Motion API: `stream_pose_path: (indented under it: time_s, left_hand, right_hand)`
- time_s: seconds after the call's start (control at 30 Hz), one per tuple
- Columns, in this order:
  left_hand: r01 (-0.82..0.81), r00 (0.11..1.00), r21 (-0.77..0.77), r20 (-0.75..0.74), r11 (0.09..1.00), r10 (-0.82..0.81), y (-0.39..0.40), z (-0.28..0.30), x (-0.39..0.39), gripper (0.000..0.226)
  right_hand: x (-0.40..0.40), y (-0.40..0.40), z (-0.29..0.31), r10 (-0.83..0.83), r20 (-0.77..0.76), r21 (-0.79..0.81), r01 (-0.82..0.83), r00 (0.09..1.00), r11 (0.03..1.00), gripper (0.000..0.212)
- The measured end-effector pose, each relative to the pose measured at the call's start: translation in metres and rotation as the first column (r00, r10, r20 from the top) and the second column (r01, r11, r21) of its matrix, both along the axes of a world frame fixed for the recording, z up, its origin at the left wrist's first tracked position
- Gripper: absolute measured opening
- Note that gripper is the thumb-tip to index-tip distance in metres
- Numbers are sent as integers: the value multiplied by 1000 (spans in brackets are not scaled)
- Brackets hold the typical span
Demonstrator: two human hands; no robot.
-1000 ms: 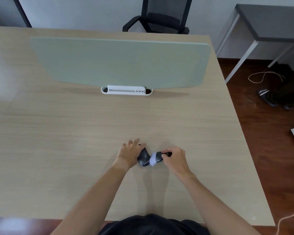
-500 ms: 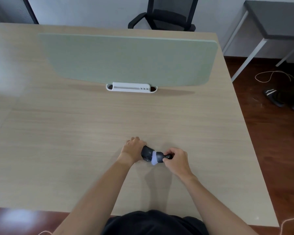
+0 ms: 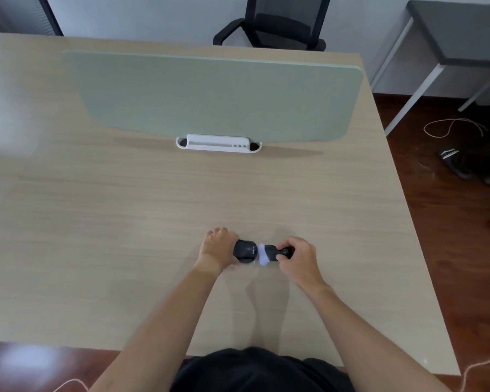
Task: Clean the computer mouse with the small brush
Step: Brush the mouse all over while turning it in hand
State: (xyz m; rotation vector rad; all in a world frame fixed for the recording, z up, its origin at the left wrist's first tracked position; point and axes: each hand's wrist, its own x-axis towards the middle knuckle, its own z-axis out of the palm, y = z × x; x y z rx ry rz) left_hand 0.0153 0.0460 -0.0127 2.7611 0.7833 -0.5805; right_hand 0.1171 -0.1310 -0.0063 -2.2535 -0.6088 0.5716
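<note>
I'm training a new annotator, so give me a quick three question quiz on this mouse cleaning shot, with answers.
1. True or false: the left hand holds the computer mouse on the desk.
2. Which hand grips the small brush? A) left B) right C) both
3. Fill in: the pale bristles meet the mouse on the side toward the ____ hand.

Key:
1. True. The fingers wrap the mouse's left end.
2. B. The right hand pinches the brush's dark handle.
3. Right. The bristles sit between the mouse and the brush handle.
</note>
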Motion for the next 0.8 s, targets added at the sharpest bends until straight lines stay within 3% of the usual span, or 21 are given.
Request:
stream_pose_path:
  time_s: [0.23,0.37,0.47,0.57,0.67,0.8]
  left_hand:
    - [4,1000,22,-12,1000,-4,-4,1,1,36]
    - [2,1000,42,-29,999,-1,-6,-1,0,45]
    - [5,1000,62,-24,998,-3,-7,-1,-1,50]
    - [-15,1000,47,-22,999,16,-9,-2,-1,46]
    - [-25,1000,47,-17,999,26,-10,-1,-1,39]
    - [-44,999,55,-18,997,46,-11,-4,-4,49]
  right_hand:
    - [-21,17,-1,168,-47,18,-167,985,986,17]
    - [-9,12,-8,25,-28,-18,-26,999,999,14]
    - [-3,9,-4,-42,-10,40,42,999,998,13]
    - [-9,17,4,28,-46,117,-22,999,993,13]
    - [-12,24,2,118,-70,88,-112,991,990,15]
    - [-3,19,-7,-69,-52,23,70,996,997,21]
